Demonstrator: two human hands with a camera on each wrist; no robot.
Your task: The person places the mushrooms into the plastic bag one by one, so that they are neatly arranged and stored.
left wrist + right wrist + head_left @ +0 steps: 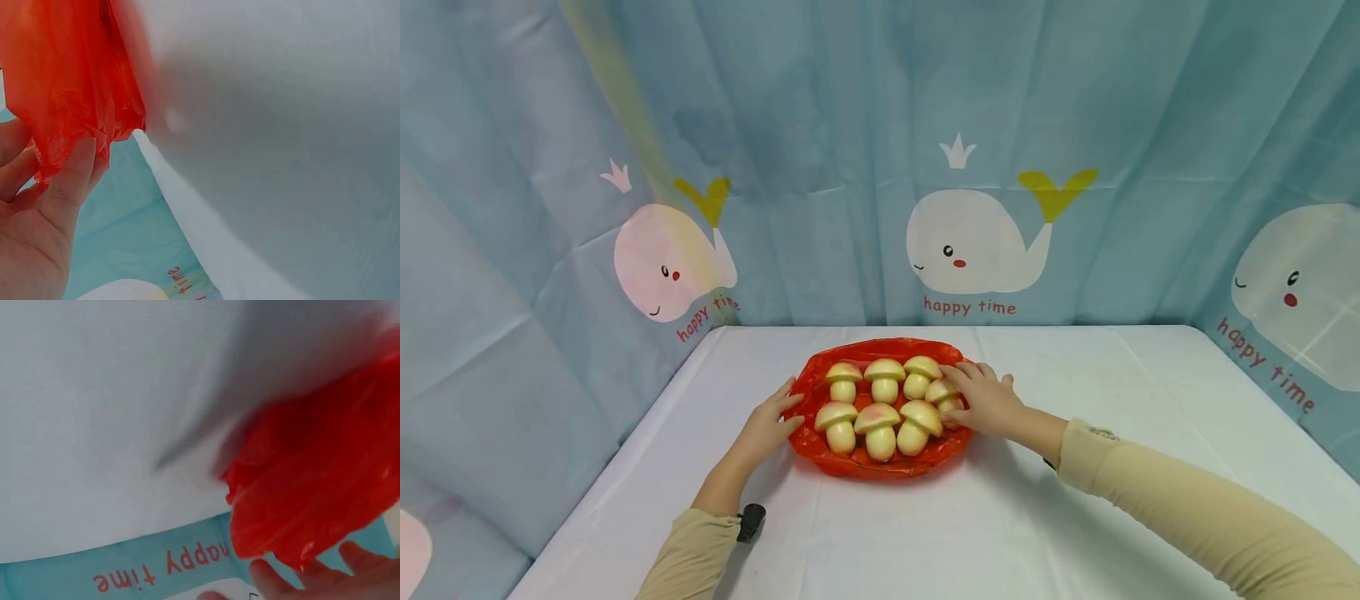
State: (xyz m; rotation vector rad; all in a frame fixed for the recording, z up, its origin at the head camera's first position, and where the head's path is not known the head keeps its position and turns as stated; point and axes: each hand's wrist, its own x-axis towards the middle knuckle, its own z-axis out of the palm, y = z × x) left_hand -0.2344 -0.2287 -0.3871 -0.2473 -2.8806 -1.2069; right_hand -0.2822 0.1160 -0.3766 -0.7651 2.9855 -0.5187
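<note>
Several pale yellow, mushroom-shaped pieces [877,429] with pinkish tints on their caps lie in two rough rows inside an opened red plastic bag [872,468]. My left hand [767,429] pinches the bag's left edge; the left wrist view shows the thumb against the crinkled plastic [69,81]. At the bag's right side, my right hand [988,402] reaches over the rim. Its thumb and forefinger lie at the rightmost mushroom-shaped piece [942,390], partly hiding it. Whether they grip it cannot be seen. The right wrist view shows spread fingertips [356,557] beside the bag's edge, slightly blurred.
A white-covered table [880,533] carries the bag near its far edge. Behind and at both sides hangs a light blue curtain [820,167] with whale prints. A black strap piece [751,522] sits at the left wrist.
</note>
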